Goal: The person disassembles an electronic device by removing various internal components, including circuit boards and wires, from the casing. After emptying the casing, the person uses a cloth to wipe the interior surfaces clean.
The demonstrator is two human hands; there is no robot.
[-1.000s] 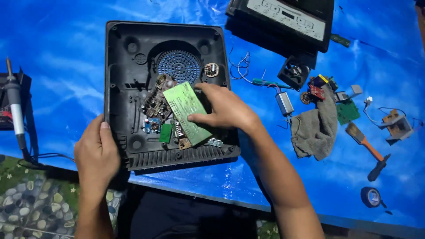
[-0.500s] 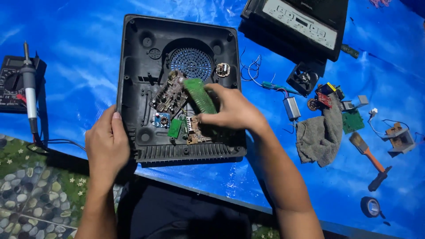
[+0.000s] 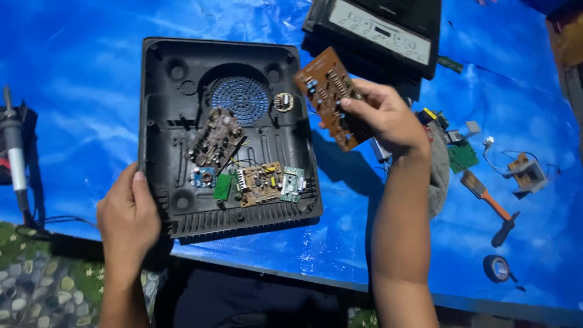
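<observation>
A brown rectangular circuit board [image 3: 333, 97], studded with small components, is held up in the upper middle of the frame, lifted clear of the blue plastic sheet [image 3: 79, 79] that covers the table. Its long axis runs diagonally, from upper left down to lower right. It is gripped at its lower right end by the right hand [image 3: 384, 118], whose fingers are closed round the edge with the thumb laid across the face.

Just left of the board and below it, a black plastic appliance housing [image 3: 176, 140] lies open, with a round blue grille [image 3: 240, 100] and several smaller boards [image 3: 260, 182] loose inside. The housing's lower left corner is clasped by the left hand [image 3: 129, 215], fingers curled over the rim; that hand lies well apart from the brown board, so the right hand is far the nearer.

A black control panel [image 3: 379, 30] is seen above the board, and a grey cloth [image 3: 438, 173], an orange-handled brush [image 3: 483, 193] and a roll of black tape [image 3: 497, 267] to the right.
</observation>
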